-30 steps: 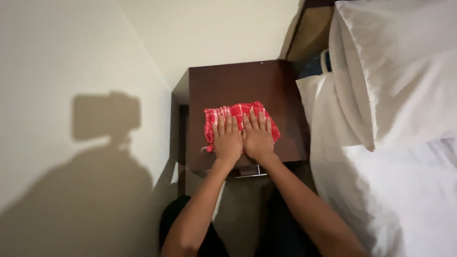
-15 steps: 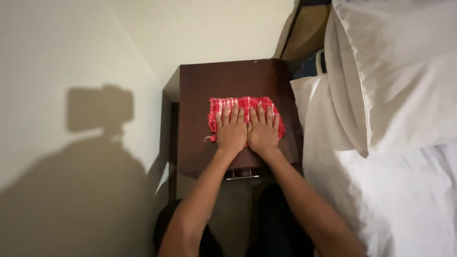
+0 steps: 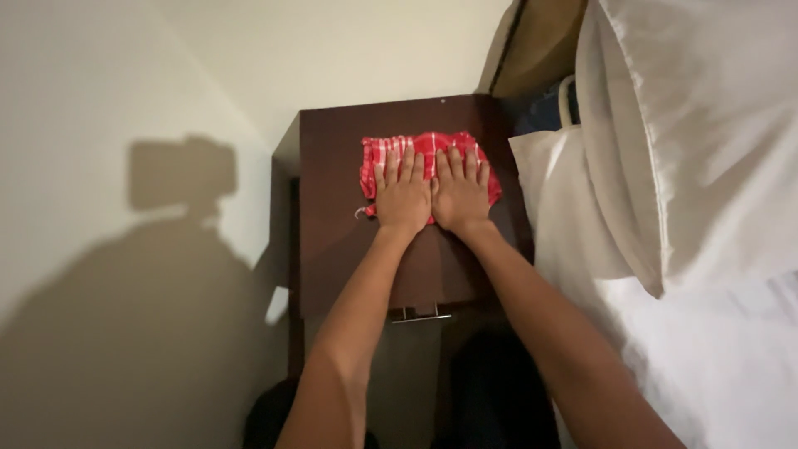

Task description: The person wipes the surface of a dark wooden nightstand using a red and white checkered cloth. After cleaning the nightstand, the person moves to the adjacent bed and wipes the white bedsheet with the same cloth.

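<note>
A red and white checked cloth [image 3: 416, 145] lies bunched on the top of a dark brown bedside cabinet [image 3: 341, 216]. My left hand [image 3: 402, 195] and my right hand [image 3: 460, 191] press flat on the cloth side by side, fingers spread and pointing toward the wall. Both palms rest on the cloth's near edge, with the thumbs almost touching. A small loop of the cloth sticks out at its left near corner.
A bed with white sheets [image 3: 715, 349] and a white pillow [image 3: 698, 125] stands close on the right. A pale wall [image 3: 100, 100] rises on the left and behind the cabinet. A metal drawer handle [image 3: 421, 315] shows at the cabinet's front.
Both hands have slid the cloth farther back across the cabinet top, toward the wall. The cloth is more bunched under the palms.
</note>
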